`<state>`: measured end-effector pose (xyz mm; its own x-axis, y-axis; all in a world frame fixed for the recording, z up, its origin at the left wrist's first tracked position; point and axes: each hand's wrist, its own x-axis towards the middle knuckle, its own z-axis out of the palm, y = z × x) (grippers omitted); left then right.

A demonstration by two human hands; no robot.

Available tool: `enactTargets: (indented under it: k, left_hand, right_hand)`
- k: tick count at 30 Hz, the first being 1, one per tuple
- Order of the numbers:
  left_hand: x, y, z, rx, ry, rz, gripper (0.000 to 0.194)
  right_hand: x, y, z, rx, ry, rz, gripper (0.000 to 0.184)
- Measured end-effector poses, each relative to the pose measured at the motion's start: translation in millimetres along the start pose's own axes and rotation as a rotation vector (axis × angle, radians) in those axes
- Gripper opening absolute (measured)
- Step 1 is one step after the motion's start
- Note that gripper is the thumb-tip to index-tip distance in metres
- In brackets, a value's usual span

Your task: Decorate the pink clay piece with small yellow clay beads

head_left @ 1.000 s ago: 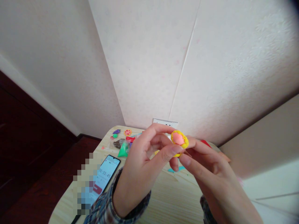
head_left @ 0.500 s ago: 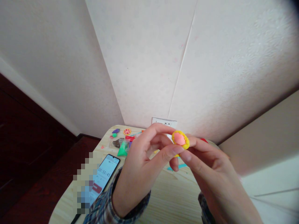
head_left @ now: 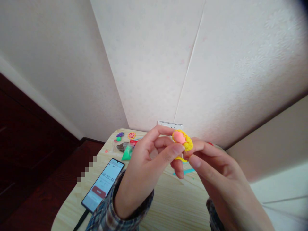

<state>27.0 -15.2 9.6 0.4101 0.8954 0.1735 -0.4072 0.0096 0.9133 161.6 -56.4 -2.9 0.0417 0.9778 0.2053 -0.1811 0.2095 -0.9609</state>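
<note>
Jointly Handled: A Small Pink-and-Yellow Modelled Piece (head_left: 182,139) Above a Pale Wood-Grain Table (head_left: 168,207)

The piece was raised above the far part of the table, between the two bare hands. Its smooth pink centre (head_left: 179,137) sat within a bumpy yellow surround (head_left: 188,145), which bordered it like a shallow cup. The left hand (head_left: 148,166) grasped the piece between thumb and index finger. The right hand (head_left: 220,168) met it from the other side, its fingertips beside the lower edge and near the end of a thin yellow strip (head_left: 181,159); whether they pinched that strip could not be told.

Behind the left wrist lay a clear plastic bag (head_left: 130,147) with bright green material (head_left: 126,155) settled in its lower part. Just beside it was a dark grey-brown lump (head_left: 121,147), near clear film (head_left: 114,148); whether the film enclosed it was unclear. A red piece (head_left: 133,142) lay partly hidden by the left hand. Farther back stood out a purple grape-like cluster (head_left: 120,134), a small green ball (head_left: 118,139) and a round orange-and-red fruit slice (head_left: 131,135). A flat turquoise strip (head_left: 186,172) lay beneath the hands, and a black-edged smartphone (head_left: 104,179), its screen lit, rested near the left sleeve (head_left: 108,213).
</note>
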Motion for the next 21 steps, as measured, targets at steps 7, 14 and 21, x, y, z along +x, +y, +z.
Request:
enactTargets:
  k: [7,14,21]
  left_hand:
    - [-0.6,2.7,4.8,-0.005,0.034,-0.047,0.025]
    - [-4.2,3.1,9.8,0.185,0.112,0.024,0.024]
    - [-2.8,2.5,5.3,0.083,0.067,-0.016,0.029]
  right_hand:
    - [3.8,5.7,-0.8,-0.030,0.059,-0.013,0.012]
    - [2.8,4.5,-0.3,-0.064,0.080,0.021,0.016]
    - [-0.7,0.9,-2.1,-0.115,0.130,-0.088,0.016]
